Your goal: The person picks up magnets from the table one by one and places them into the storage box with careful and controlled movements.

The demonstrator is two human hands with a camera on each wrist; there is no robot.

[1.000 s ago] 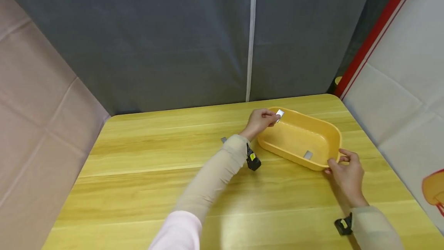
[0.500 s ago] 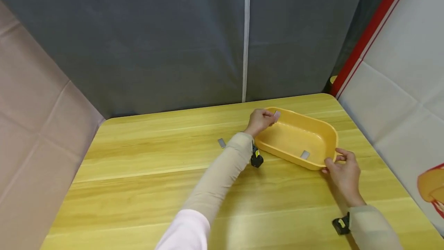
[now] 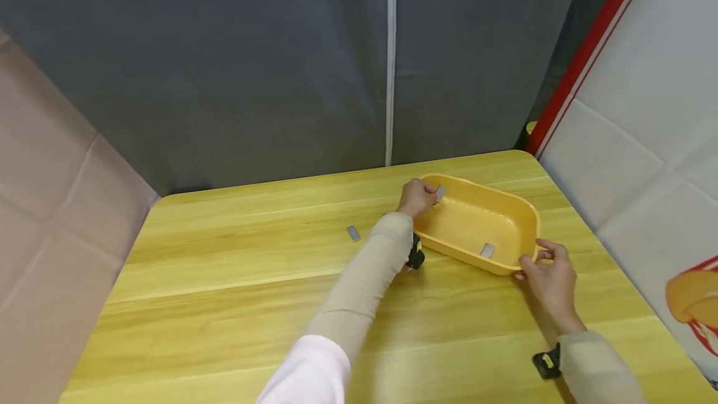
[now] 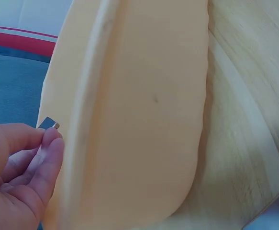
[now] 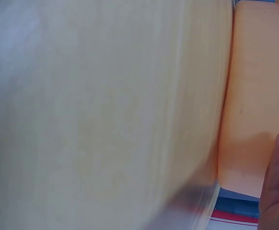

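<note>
Chip [image 3: 440,193] sits clamped in the fingers of my left hand [image 3: 416,198], ten o'clock of yellow tray [image 3: 471,220]; my right hand [image 3: 554,284] grips tray, four o'clock. Second chip [image 3: 487,250] lies inside, five o'clock; third chip [image 3: 353,233] on table [image 3: 224,304], nine o'clock.

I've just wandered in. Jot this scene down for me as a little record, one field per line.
Container: yellow tray
Surface: wood-grain table
Left hand: pinches a small grey piece at the tray's left end
Right hand: grips the tray's right end
In tray: second grey piece
Left of tray: third grey piece
</note>
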